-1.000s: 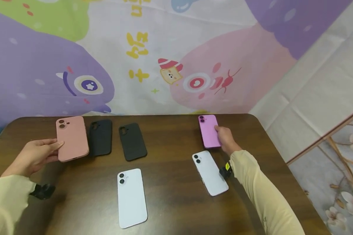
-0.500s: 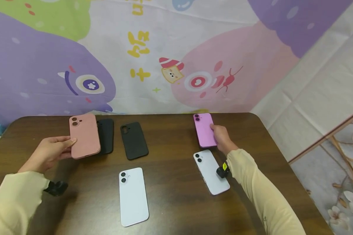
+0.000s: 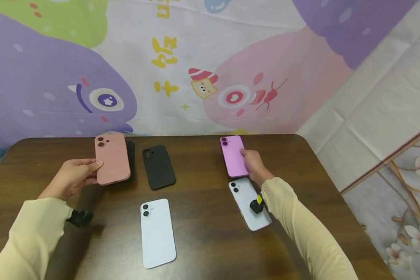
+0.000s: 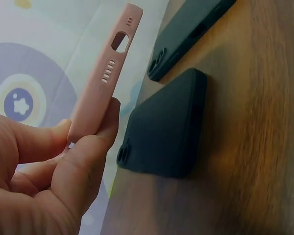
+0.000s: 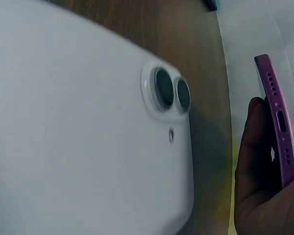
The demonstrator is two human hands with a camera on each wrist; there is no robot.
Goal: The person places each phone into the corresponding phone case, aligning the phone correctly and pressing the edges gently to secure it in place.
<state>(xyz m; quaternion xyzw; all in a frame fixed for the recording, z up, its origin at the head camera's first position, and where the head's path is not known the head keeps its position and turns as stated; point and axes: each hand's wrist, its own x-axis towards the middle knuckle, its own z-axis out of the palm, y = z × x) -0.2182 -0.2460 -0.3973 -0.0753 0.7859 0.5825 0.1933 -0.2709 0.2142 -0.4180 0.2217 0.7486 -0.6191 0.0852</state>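
My left hand [image 3: 75,175] pinches a pink phone case [image 3: 112,159] by its left edge, thumb on the back and fingers beneath. The left wrist view shows the bottom edge of the case [image 4: 103,73], with an open charging-port cutout, held above the table. Under it lies a black phone case [image 3: 131,159], mostly covered in the head view; a second black phone case [image 3: 159,167] lies to its right. My right hand [image 3: 255,165] grips a purple phone [image 3: 234,155] by its right edge, raised off the table. Just below is a white phone [image 3: 246,198], partly hidden by the wrist camera.
Another white phone [image 3: 157,233] lies face down at the front middle of the brown wooden table [image 3: 203,217]. A cartoon-printed cloth [image 3: 182,120] hangs along the table's back edge. A pale panel with flower print [image 3: 416,233] stands at the right.
My left hand has carried the pink case to the right, over the nearer black case. My right hand has shifted the purple phone a little to the left.
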